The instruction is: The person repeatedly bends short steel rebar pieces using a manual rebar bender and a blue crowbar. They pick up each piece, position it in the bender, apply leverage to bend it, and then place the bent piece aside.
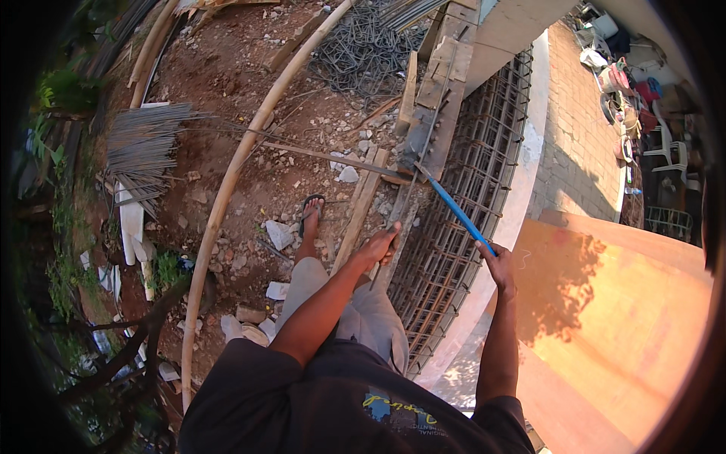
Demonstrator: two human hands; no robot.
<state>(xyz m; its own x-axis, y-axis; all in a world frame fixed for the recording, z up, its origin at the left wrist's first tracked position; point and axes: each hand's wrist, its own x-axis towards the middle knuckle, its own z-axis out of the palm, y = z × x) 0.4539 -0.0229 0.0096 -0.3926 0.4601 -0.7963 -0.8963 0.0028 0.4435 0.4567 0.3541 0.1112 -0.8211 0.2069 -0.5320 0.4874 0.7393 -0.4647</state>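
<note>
My right hand [497, 266] is closed round the end of a blue-handled rebar bending bar [457, 208]. The bar's far end meets a narrow wooden bench [452, 85], where small metal pegs stick up. A thin steel rod [436, 121] lies lengthwise along this bench, against the pegs. On the near part of the bench, my left hand [378, 248] is closed over the rod, its fingers curled and partly hidden. Just right of the bench lies a long rebar cage [476, 178] of rods tied with stirrups.
Bent stirrups [364, 49] lie heaped at the far side. Cut steel rods [147, 140] form a pile at left, near a long bamboo pole [219, 208]. Rubble [279, 234] and planks [361, 204] cover the soil by my foot. Orange-brown sheets [605, 303] lie at right.
</note>
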